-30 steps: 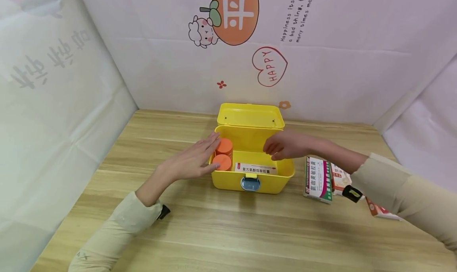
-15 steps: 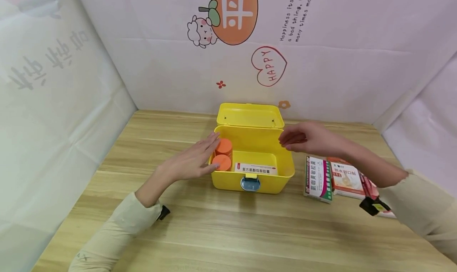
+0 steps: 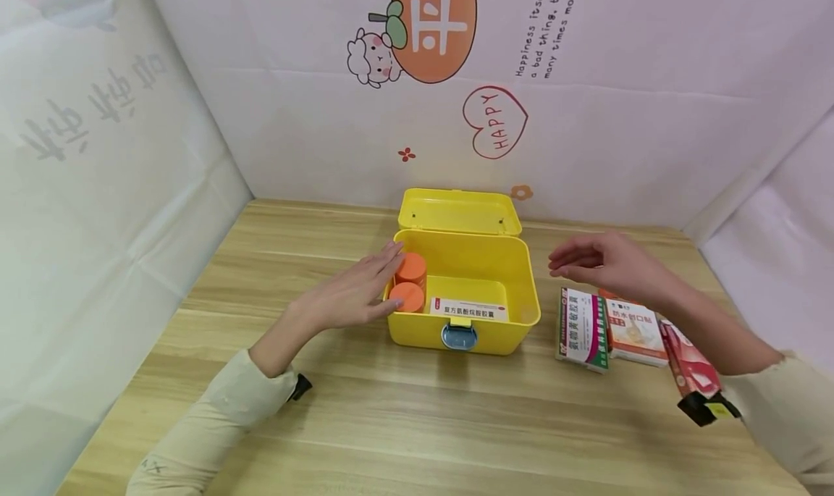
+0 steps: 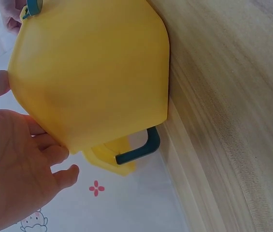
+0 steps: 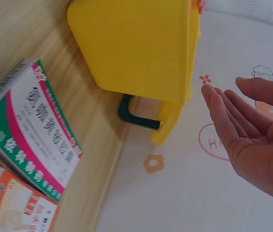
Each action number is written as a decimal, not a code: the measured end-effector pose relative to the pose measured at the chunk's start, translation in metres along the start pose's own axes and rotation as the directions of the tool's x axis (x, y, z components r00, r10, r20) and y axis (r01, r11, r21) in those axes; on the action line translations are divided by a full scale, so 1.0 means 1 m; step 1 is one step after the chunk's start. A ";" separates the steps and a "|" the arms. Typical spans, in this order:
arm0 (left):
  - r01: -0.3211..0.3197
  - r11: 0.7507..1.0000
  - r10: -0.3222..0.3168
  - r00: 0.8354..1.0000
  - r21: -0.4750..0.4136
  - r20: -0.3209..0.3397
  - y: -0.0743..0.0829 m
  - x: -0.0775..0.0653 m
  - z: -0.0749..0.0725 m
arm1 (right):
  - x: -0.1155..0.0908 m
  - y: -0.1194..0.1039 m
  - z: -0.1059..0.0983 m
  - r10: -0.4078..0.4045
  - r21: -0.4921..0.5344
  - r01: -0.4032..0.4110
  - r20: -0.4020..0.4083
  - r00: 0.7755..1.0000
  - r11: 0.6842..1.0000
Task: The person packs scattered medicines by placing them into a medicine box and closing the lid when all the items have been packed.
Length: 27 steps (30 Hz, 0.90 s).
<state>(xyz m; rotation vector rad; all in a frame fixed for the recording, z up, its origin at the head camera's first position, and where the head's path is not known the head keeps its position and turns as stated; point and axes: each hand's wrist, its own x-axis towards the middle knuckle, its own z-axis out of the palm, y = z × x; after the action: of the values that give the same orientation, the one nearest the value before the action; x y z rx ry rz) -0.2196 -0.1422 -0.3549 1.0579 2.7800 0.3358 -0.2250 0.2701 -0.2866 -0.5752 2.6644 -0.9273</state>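
Observation:
A yellow lidded box (image 3: 464,338) stands on the table with its lid (image 3: 461,212) tipped back. Inside, two orange-capped bottles (image 3: 408,297) stand at the left end, and a white medicine box (image 3: 468,309) lies along the front. My left hand (image 3: 355,287) rests over the box's left rim with fingers extended, its thumb beside the front orange cap. In the left wrist view that hand (image 4: 22,159) touches the yellow rim. My right hand (image 3: 602,264) hovers right of the box, fingers slightly bent and holding nothing; the right wrist view shows the bare palm (image 5: 257,140).
Right of the yellow box lie a green-and-white medicine box (image 3: 582,329), a white-and-orange plaster box (image 3: 633,331) and a red box (image 3: 692,358). A white printed backdrop (image 3: 313,134) rises behind the wooden table (image 3: 417,423).
My right hand has moved right, from above the yellow box's interior to over the boxes beside it, baring more of them. The left hand stays at the left rim.

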 end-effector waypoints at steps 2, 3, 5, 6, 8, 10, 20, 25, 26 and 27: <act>0.001 1.000 -0.001 1.000 0.002 0.001 -0.001 0.000 0.000 | -0.002 0.006 0.003 0.020 0.008 -0.020 -0.019 1.000 1.000; 0.002 1.000 -0.002 1.000 0.003 0.001 -0.001 0.000 0.001 | -0.004 0.009 0.004 0.028 0.012 -0.028 -0.028 0.999 1.000; 0.002 1.000 -0.002 1.000 0.003 0.001 -0.001 0.000 0.001 | -0.006 0.014 0.007 0.040 0.016 -0.039 -0.037 0.999 0.999; 0.001 1.000 -0.001 1.000 0.000 -0.001 -0.001 -0.001 0.001 | -0.007 0.018 0.008 0.048 0.015 -0.048 -0.038 0.998 0.999; -0.001 1.000 0.001 1.000 -0.006 -0.004 0.000 -0.001 0.000 | -0.009 0.024 0.012 0.062 0.013 -0.062 -0.035 0.997 0.998; -0.001 1.000 0.001 1.000 -0.008 -0.006 0.000 -0.001 0.000 | -0.011 0.031 0.016 0.087 0.008 -0.087 -0.023 0.996 0.996; -0.004 1.000 0.004 1.000 -0.004 0.007 0.001 0.001 0.000 | -0.023 0.062 0.032 0.214 -0.119 -0.212 0.005 0.977 0.970; -0.004 1.000 0.004 1.000 -0.016 -0.002 0.000 0.000 0.000 | -0.025 0.073 0.036 0.215 -0.155 -0.210 0.016 0.976 0.965; -0.002 1.000 0.002 1.000 -0.017 -0.001 0.000 0.000 0.000 | -0.026 0.075 0.036 0.207 -0.161 -0.202 0.015 0.978 0.966; -0.001 1.000 0.001 1.000 -0.018 -0.001 0.001 0.000 0.000 | -0.026 0.076 0.037 0.201 -0.164 -0.196 0.013 0.980 0.967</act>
<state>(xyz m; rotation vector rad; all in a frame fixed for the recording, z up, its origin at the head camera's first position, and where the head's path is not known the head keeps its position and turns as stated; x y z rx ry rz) -0.2193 -0.1417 -0.3550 1.0550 2.7721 0.3610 -0.2098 0.3171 -0.3602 -0.3432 2.7252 -0.6465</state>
